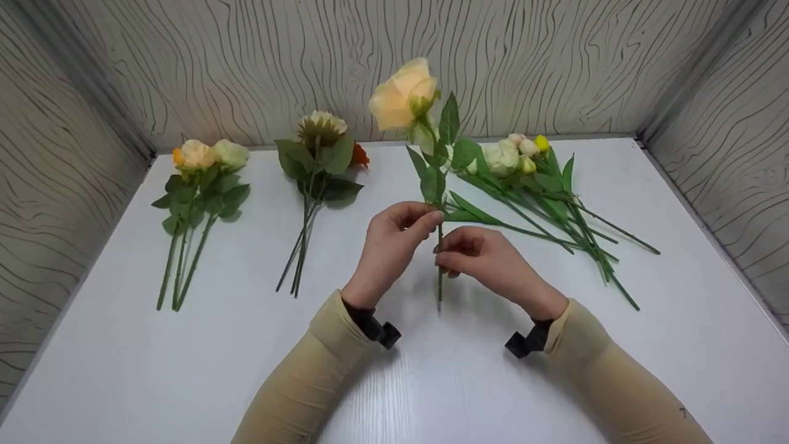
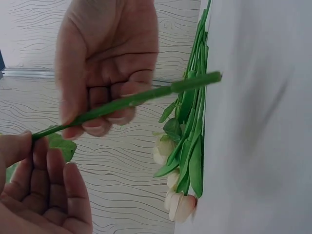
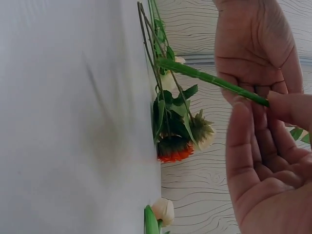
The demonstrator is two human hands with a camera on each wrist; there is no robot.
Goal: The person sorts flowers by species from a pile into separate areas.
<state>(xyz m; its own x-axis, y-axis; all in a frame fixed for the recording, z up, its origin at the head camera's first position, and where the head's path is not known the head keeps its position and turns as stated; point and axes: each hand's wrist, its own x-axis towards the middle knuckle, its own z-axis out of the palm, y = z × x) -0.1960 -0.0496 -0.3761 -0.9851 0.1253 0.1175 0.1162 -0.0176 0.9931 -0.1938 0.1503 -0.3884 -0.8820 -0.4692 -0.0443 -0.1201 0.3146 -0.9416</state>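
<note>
A peach rose (image 1: 400, 98) stands upright above the table, its bloom tipped to the left. My left hand (image 1: 392, 246) pinches its green stem (image 2: 151, 96) just below the leaves, between thumb and fingertips. Lower on the same stem, my right hand (image 1: 496, 264) holds it between thumb and fingers. The cut end of the stem points down below both hands. In the right wrist view the stem runs from the fingers of the right hand (image 3: 273, 170) past the left palm (image 3: 253, 53).
Peach and pale green roses (image 1: 198, 154) lie at the left of the white table (image 1: 154, 382). A bunch with a cream flower (image 1: 323, 123) and an orange-red one (image 1: 360, 155) lies left of centre. Several tulips and white blooms (image 1: 500, 159) spread behind the right hand.
</note>
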